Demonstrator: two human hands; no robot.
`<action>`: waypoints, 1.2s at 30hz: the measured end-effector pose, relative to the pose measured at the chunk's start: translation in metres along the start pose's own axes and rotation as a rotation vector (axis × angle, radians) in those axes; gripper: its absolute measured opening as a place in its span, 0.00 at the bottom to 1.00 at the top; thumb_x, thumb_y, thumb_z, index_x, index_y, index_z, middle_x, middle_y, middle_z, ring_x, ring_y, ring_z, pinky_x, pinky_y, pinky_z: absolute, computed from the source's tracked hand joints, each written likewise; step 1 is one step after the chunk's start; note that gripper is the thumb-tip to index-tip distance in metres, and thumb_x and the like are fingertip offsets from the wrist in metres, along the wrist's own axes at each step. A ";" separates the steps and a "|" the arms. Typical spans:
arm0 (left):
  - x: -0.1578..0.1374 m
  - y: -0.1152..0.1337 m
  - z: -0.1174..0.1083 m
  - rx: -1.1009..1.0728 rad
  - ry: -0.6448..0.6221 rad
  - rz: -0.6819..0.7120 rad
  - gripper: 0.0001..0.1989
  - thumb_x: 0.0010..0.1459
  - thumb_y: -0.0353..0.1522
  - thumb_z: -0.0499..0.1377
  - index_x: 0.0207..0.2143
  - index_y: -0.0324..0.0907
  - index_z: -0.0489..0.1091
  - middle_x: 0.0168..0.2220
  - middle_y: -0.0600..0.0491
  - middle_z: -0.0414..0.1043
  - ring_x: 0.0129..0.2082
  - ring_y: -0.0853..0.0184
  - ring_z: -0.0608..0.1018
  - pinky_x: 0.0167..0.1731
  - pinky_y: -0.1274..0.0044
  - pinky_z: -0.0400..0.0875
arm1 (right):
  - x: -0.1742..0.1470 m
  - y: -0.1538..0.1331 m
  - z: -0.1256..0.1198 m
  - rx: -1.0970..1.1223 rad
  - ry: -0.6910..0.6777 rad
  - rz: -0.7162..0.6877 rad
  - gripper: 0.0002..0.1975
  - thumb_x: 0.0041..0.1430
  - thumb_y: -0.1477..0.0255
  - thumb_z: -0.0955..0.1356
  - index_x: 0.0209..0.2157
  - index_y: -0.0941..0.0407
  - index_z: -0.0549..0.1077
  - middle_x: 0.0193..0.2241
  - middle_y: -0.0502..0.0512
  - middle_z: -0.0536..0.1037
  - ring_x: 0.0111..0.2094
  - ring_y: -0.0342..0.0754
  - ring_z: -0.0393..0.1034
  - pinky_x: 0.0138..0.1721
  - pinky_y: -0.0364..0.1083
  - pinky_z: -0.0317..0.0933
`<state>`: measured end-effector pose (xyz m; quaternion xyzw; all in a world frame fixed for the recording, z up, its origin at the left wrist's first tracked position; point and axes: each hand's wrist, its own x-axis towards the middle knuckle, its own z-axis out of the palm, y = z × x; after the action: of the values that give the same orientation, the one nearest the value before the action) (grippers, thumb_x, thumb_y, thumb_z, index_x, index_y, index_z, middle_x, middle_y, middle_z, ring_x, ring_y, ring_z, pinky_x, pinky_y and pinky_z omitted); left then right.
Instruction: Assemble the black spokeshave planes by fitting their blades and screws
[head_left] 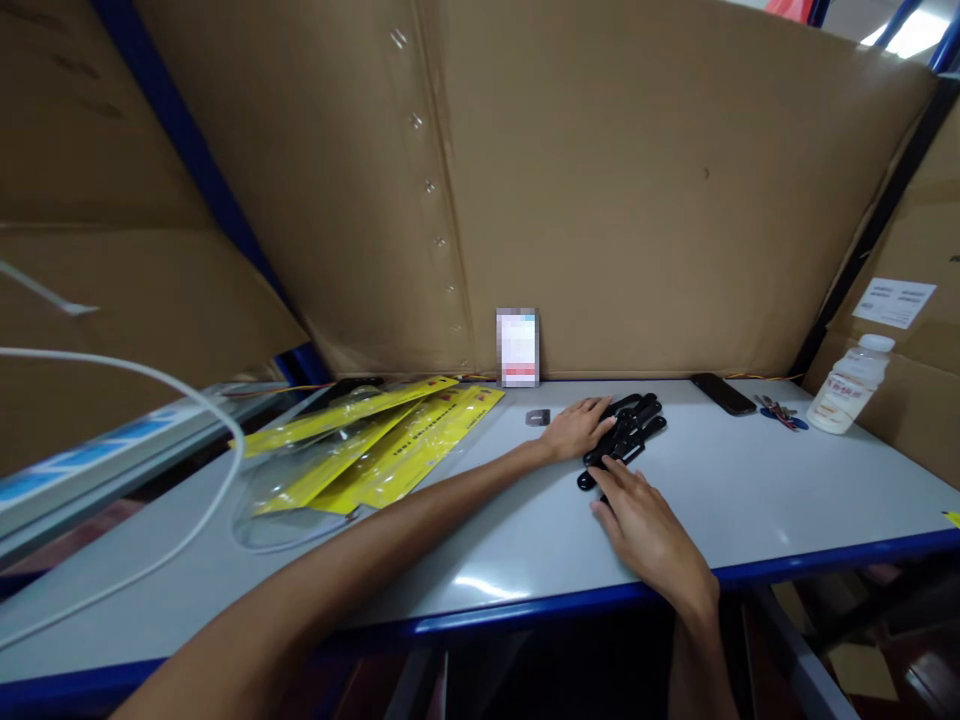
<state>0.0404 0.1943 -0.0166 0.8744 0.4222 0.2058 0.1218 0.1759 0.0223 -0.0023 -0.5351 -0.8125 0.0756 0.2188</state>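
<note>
Several black pieces with rounded, strap-like ends (624, 425) lie heaped on the grey tabletop (510, 530); I cannot make out their exact kind. My left hand (576, 432) rests at the heap's left side, its fingers stretched out and touching the pieces. On the near side, my right hand (649, 520) reaches in with extended fingers, the thumb apart, and its fingertips meet the lowest piece. Both hands partly cover the heap. Just left of my left hand lies a small grey flat piece (538, 417).
Yellow-and-clear plastic packages (405, 450) are piled at left, near a white cable (225, 420). A phone with a lit screen (517, 348) leans against the cardboard wall (600, 200). To the right are a dark phone (722, 393), keys (781, 412) and a white bottle (850, 388).
</note>
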 end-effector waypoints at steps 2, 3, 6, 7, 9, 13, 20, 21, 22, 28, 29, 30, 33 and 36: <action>0.007 0.000 -0.001 -0.044 0.004 -0.014 0.28 0.71 0.46 0.45 0.68 0.45 0.56 0.67 0.45 0.62 0.67 0.55 0.65 0.64 0.63 0.59 | 0.002 -0.003 -0.001 0.034 -0.035 -0.016 0.23 0.71 0.72 0.60 0.64 0.60 0.66 0.67 0.68 0.63 0.68 0.58 0.56 0.67 0.61 0.51; 0.010 0.000 -0.003 -0.059 0.004 -0.014 0.29 0.71 0.47 0.44 0.68 0.45 0.56 0.67 0.45 0.63 0.66 0.56 0.65 0.63 0.64 0.60 | 0.003 -0.004 -0.004 0.054 -0.056 -0.021 0.23 0.71 0.72 0.61 0.65 0.60 0.66 0.67 0.68 0.62 0.68 0.58 0.55 0.67 0.60 0.51; 0.017 -0.001 -0.014 -0.111 0.016 -0.009 0.29 0.73 0.46 0.39 0.69 0.43 0.54 0.64 0.46 0.67 0.64 0.59 0.69 0.61 0.69 0.64 | -0.001 -0.001 -0.017 0.100 -0.046 -0.009 0.23 0.70 0.70 0.63 0.64 0.58 0.67 0.66 0.65 0.64 0.67 0.57 0.58 0.66 0.56 0.55; 0.018 0.000 -0.017 -0.109 0.031 -0.024 0.29 0.73 0.45 0.38 0.69 0.42 0.53 0.63 0.45 0.69 0.63 0.60 0.71 0.60 0.69 0.65 | -0.005 0.001 -0.023 0.102 -0.016 0.010 0.21 0.69 0.70 0.65 0.61 0.57 0.69 0.63 0.64 0.69 0.64 0.56 0.62 0.63 0.55 0.58; 0.016 0.003 -0.019 -0.072 0.066 -0.080 0.29 0.73 0.43 0.41 0.69 0.39 0.54 0.60 0.42 0.71 0.60 0.58 0.73 0.59 0.68 0.66 | -0.014 0.002 -0.034 0.090 0.027 0.077 0.15 0.66 0.73 0.66 0.53 0.56 0.75 0.51 0.60 0.78 0.53 0.55 0.72 0.56 0.53 0.64; 0.005 0.022 -0.002 0.027 0.069 -0.167 0.27 0.68 0.47 0.49 0.59 0.37 0.66 0.56 0.35 0.72 0.59 0.46 0.73 0.57 0.57 0.65 | -0.027 -0.003 -0.044 0.055 -0.072 0.111 0.09 0.64 0.76 0.67 0.42 0.54 0.78 0.40 0.55 0.78 0.44 0.53 0.73 0.49 0.51 0.66; 0.000 0.041 0.014 0.128 -0.038 -0.036 0.31 0.67 0.50 0.51 0.64 0.41 0.61 0.64 0.37 0.64 0.65 0.46 0.65 0.62 0.55 0.59 | -0.007 -0.023 -0.023 -0.080 -0.080 0.064 0.13 0.67 0.72 0.66 0.48 0.59 0.79 0.51 0.64 0.76 0.54 0.60 0.68 0.57 0.57 0.62; 0.001 0.038 0.012 0.115 -0.055 0.003 0.31 0.66 0.49 0.52 0.65 0.41 0.61 0.65 0.37 0.63 0.65 0.47 0.65 0.62 0.57 0.59 | -0.004 -0.024 -0.019 -0.088 -0.075 0.064 0.14 0.67 0.72 0.66 0.50 0.60 0.78 0.53 0.65 0.75 0.55 0.61 0.67 0.58 0.58 0.62; 0.003 0.034 0.008 0.081 -0.065 0.046 0.32 0.66 0.49 0.53 0.65 0.41 0.61 0.66 0.38 0.63 0.65 0.48 0.65 0.63 0.58 0.59 | -0.001 -0.025 -0.016 -0.086 -0.071 0.061 0.15 0.68 0.71 0.65 0.52 0.61 0.77 0.55 0.66 0.74 0.57 0.61 0.67 0.58 0.58 0.61; 0.022 0.013 -0.019 -0.362 -0.130 0.199 0.23 0.69 0.43 0.48 0.53 0.41 0.75 0.58 0.48 0.75 0.61 0.57 0.73 0.63 0.66 0.63 | 0.000 -0.012 -0.012 0.013 -0.063 -0.013 0.24 0.69 0.69 0.64 0.63 0.62 0.68 0.67 0.66 0.62 0.68 0.58 0.56 0.67 0.56 0.53; 0.022 0.011 -0.025 -0.374 -0.088 0.171 0.22 0.69 0.42 0.48 0.53 0.40 0.75 0.57 0.48 0.75 0.60 0.58 0.74 0.62 0.67 0.64 | -0.002 -0.006 -0.013 0.010 -0.033 -0.006 0.23 0.69 0.69 0.63 0.63 0.61 0.69 0.67 0.65 0.64 0.68 0.57 0.56 0.67 0.55 0.53; 0.021 0.011 -0.031 -0.353 -0.040 0.142 0.22 0.69 0.40 0.48 0.54 0.40 0.74 0.57 0.48 0.75 0.60 0.58 0.74 0.62 0.66 0.64 | -0.004 0.002 -0.015 -0.006 0.014 0.018 0.23 0.69 0.70 0.62 0.62 0.61 0.70 0.66 0.64 0.66 0.67 0.56 0.58 0.67 0.55 0.53; 0.001 0.015 -0.043 -0.146 0.035 0.095 0.20 0.68 0.38 0.50 0.56 0.41 0.72 0.58 0.46 0.74 0.59 0.55 0.74 0.60 0.64 0.66 | -0.012 0.031 -0.017 -0.121 0.205 0.149 0.22 0.69 0.72 0.61 0.61 0.61 0.70 0.64 0.65 0.68 0.66 0.59 0.58 0.66 0.60 0.53; -0.038 0.026 -0.043 0.107 0.041 0.125 0.22 0.67 0.37 0.53 0.61 0.41 0.67 0.60 0.41 0.70 0.59 0.51 0.72 0.57 0.59 0.68 | -0.021 0.057 -0.018 -0.221 0.272 0.223 0.21 0.68 0.72 0.62 0.59 0.61 0.72 0.61 0.69 0.71 0.64 0.62 0.60 0.64 0.62 0.56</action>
<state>0.0175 0.1501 0.0219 0.9000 0.3794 0.2080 0.0528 0.2384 0.0249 -0.0124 -0.6476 -0.7145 -0.0631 0.2570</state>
